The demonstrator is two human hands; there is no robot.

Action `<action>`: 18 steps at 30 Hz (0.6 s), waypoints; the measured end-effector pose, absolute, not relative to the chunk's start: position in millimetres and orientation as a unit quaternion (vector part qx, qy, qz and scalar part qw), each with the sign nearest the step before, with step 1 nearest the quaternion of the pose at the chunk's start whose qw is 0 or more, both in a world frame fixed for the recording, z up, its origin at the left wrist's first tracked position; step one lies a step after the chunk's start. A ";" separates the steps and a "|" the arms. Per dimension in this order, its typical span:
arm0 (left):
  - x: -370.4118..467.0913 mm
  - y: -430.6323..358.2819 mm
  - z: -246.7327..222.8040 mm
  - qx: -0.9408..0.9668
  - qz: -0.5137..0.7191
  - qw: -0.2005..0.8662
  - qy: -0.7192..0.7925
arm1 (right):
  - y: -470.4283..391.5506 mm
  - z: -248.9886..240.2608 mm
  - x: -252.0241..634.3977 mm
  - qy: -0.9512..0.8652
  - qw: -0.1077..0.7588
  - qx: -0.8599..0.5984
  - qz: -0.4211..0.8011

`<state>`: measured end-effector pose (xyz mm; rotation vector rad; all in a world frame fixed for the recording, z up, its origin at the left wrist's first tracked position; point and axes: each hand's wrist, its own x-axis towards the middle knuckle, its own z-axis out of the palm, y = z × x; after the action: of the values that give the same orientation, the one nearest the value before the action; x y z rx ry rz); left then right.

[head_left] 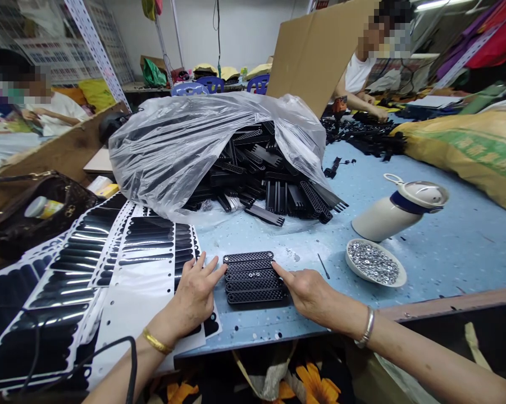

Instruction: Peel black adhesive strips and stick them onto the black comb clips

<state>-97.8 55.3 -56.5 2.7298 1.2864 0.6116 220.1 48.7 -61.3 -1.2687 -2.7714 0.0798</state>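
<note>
Several black, mesh-patterned strips [255, 278] lie side by side in a block on the table before me. Two small silvery metal rings sit near the block's middle, with others at the ends of the far strip. My left hand [195, 292] has its fingers spread, the tips at the block's left side. At the far right corner, the index fingertip of my right hand [310, 293] touches the block. Its other fingers are curled, and whatever is in them is hidden. A white bowl [398, 279] of small silvery metal rings stands right of my right hand.
A clear plastic bag [168, 151] spills black toothed pieces [273, 188] behind the block. Sheets of black stickers [145, 247] cover the left side. A white bottle [387, 216] and thin black rod [323, 266] lie right. Two people work beyond, near a cardboard sheet [315, 53].
</note>
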 end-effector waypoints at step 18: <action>-91.9 52.7 -53.1 0.893 0.215 -0.002 0.395 | 48.3 -60.9 219.1 -0.910 0.039 -0.412 0.006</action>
<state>-91.9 52.7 -53.1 2.8105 1.2416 0.6753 219.1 48.3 -60.9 -1.2622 -2.7903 0.0186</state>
